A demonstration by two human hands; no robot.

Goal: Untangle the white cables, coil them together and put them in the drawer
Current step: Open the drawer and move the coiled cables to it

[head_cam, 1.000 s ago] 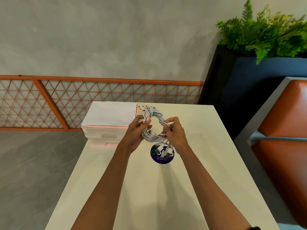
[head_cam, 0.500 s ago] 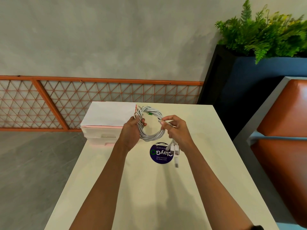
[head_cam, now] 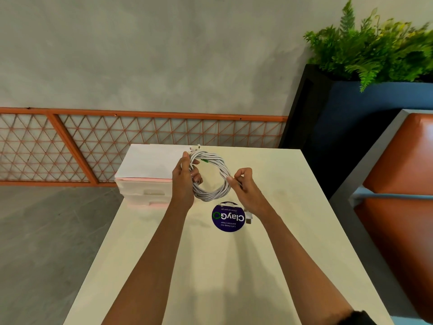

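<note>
Cables [head_cam: 210, 197]: white, wound into one round coil, held upright above the far half of the table [head_cam: 210, 266], just right of the drawers [head_cam: 143, 191].
Left hand [head_cam: 184, 181]: fingers curled round the coil's left side, gripping the whole bundle.
Right hand [head_cam: 243, 186]: thumb and forefinger pinch strands on the coil's right side; other fingers curled.
Plugs [head_cam: 248, 218]: loose ends hang below the right hand, beside the sticker [head_cam: 228, 218].
Drawers: small white and pink unit at the table's far left corner.
Sticker: round, dark blue, flat on the table below the coil.
</note>
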